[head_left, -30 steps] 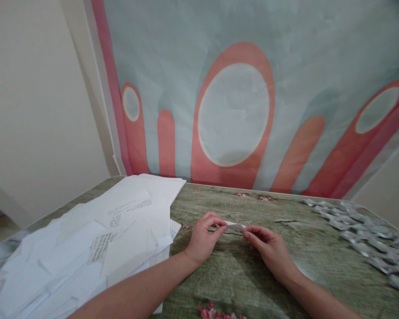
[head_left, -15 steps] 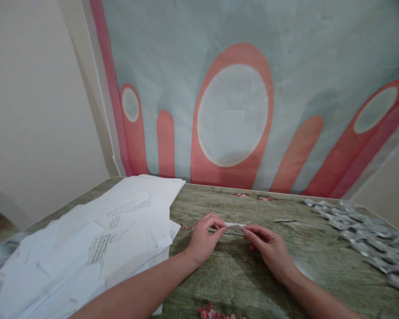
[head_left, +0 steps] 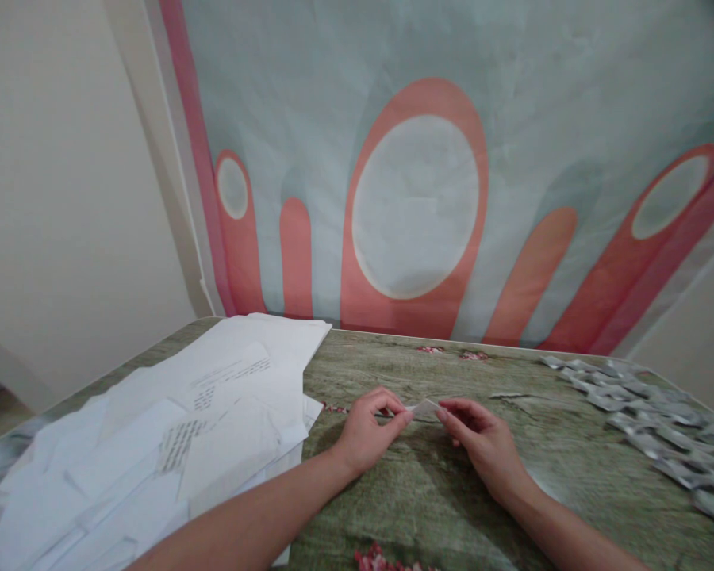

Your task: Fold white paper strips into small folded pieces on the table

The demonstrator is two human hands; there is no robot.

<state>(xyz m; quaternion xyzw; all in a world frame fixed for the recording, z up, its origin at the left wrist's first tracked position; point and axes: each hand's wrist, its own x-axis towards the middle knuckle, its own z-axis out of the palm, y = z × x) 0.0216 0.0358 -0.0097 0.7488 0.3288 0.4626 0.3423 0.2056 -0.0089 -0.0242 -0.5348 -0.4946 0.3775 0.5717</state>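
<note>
Since a moment ago, the left hand (head_left: pixel 369 434) has slid a bit closer to the right hand (head_left: pixel 489 446), and the small paper (head_left: pixel 425 407) now pokes up in the middle. Both hands pinch it with thumb and fingers, one at each end, so it sits between the two grips, over the table (head_left: pixel 595 492). Left of the grips lies a big paper pile (head_left: pixel 232 444); well to their right are bent gray pieces (head_left: pixel 634 433).
</note>
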